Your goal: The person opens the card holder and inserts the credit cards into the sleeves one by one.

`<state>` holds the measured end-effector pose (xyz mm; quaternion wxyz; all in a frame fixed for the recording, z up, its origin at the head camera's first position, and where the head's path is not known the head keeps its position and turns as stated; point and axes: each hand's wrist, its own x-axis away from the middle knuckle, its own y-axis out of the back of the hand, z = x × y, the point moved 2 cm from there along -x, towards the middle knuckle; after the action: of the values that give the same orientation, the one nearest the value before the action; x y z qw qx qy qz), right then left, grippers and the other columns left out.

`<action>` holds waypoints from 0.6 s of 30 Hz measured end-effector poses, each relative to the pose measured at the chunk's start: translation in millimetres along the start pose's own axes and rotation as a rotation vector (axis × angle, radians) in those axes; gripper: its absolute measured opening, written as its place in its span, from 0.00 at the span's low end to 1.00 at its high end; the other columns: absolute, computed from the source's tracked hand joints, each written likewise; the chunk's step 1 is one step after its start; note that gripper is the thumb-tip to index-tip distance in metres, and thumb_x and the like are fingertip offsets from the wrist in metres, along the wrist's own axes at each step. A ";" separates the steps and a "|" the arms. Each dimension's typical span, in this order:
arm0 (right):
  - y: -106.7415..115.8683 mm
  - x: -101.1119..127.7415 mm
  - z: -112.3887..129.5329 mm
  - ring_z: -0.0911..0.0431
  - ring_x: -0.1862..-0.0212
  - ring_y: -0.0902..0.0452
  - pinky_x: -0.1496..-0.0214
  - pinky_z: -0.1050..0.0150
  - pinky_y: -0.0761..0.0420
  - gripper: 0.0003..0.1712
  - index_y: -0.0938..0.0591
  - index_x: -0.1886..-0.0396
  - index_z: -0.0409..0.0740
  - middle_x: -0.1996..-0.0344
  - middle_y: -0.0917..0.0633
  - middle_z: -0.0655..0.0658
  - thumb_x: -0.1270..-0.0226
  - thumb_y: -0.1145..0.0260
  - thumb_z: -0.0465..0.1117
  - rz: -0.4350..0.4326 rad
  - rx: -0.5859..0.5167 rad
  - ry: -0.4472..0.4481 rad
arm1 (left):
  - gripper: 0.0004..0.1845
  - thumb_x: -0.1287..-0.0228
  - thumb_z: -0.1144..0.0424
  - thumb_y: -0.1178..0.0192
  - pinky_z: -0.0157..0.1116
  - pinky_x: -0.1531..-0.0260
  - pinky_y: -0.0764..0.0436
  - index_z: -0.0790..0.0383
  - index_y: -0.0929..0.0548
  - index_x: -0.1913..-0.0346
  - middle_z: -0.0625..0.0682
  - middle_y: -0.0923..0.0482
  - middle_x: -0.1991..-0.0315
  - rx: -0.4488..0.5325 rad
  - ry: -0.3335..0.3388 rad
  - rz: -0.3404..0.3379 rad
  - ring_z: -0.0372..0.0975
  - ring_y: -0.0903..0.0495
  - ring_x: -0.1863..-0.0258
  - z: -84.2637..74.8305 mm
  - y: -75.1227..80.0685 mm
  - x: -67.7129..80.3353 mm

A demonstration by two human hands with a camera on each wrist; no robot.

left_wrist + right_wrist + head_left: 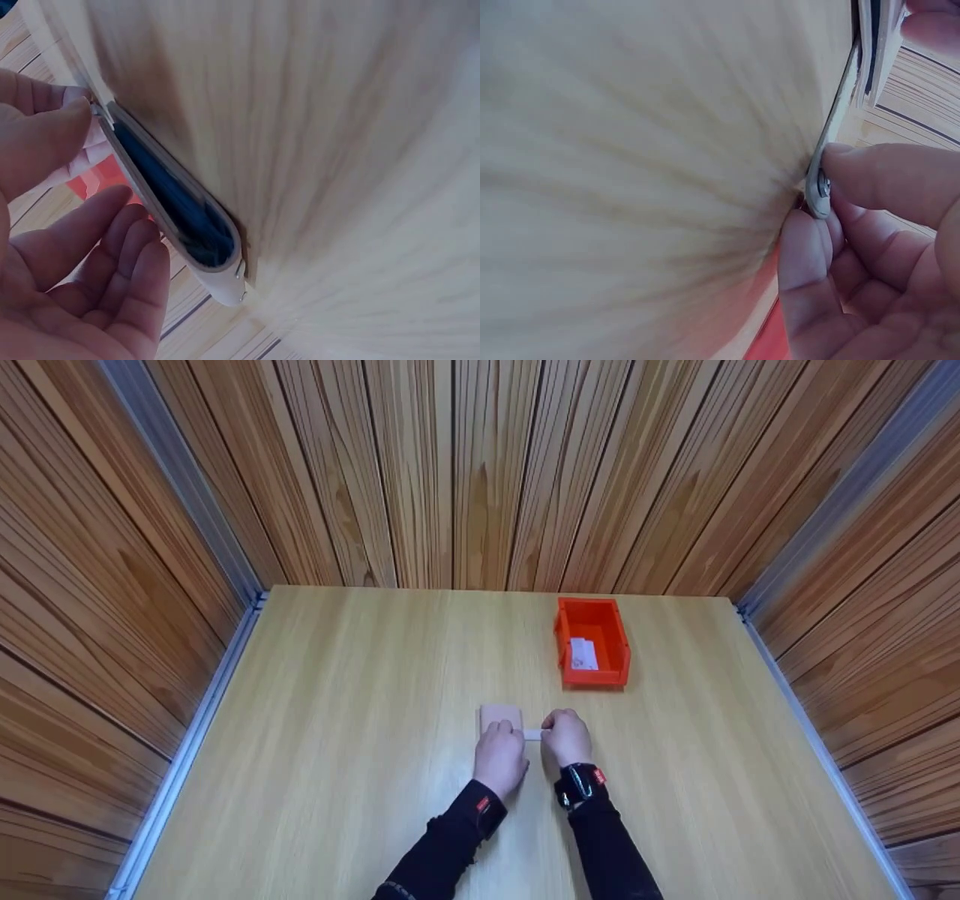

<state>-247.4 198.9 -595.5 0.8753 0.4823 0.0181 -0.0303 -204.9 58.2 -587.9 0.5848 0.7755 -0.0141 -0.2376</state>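
Note:
A flat beige wallet [500, 712] lies on the wooden table [360, 720]. In the left wrist view the wallet [180, 217] shows a dark blue inside. My left hand [501, 735] rests over its near edge; thumb and forefinger [81, 101] pinch one end while the other fingers hang loose. A pale strap [532, 734] runs from the wallet to my right hand [555, 725]. In the right wrist view, thumb and forefinger [817, 206] pinch the strap's end [832, 135], which carries a metal snap.
An orange bin [564, 649] stands beyond my right hand, holding a white paper item [583, 654]. Wood-panelled walls enclose the table on three sides, with metal rails along the left and right edges.

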 end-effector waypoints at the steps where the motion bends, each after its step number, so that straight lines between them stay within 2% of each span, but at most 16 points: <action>1: 0.2 0.2 0.0 0.42 0.65 0.23 0.58 0.49 0.24 0.02 0.19 0.75 0.38 0.70 0.22 0.41 0.49 0.34 0.29 0.000 0.002 0.001 | 0.17 0.58 0.56 0.22 0.38 0.67 0.25 0.63 0.15 0.69 0.52 0.25 0.69 -0.017 -0.008 -0.002 0.45 0.26 0.68 -0.3 -0.3 0.0; 7: 0.7 0.1 0.6 0.42 0.65 0.23 0.59 0.49 0.25 0.03 0.20 0.76 0.39 0.70 0.22 0.41 0.50 0.35 0.29 -0.008 -0.010 -0.008 | 0.18 0.60 0.57 0.22 0.38 0.66 0.25 0.62 0.17 0.69 0.52 0.25 0.69 -0.058 -0.032 -0.009 0.45 0.26 0.67 -0.2 -4.5 -0.9; 18: -0.3 1.7 0.4 0.42 0.65 0.23 0.59 0.48 0.25 0.03 0.20 0.76 0.39 0.70 0.21 0.40 0.49 0.36 0.29 -0.018 -0.010 -0.012 | 0.18 0.59 0.59 0.22 0.38 0.64 0.24 0.63 0.17 0.66 0.53 0.25 0.67 -0.065 -0.037 -0.004 0.45 0.26 0.66 -0.2 -5.4 -1.1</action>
<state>-245.7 198.3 -595.6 0.8775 0.4774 0.0172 -0.0411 -207.2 60.4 -592.4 0.6088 0.7516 -0.0155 -0.2533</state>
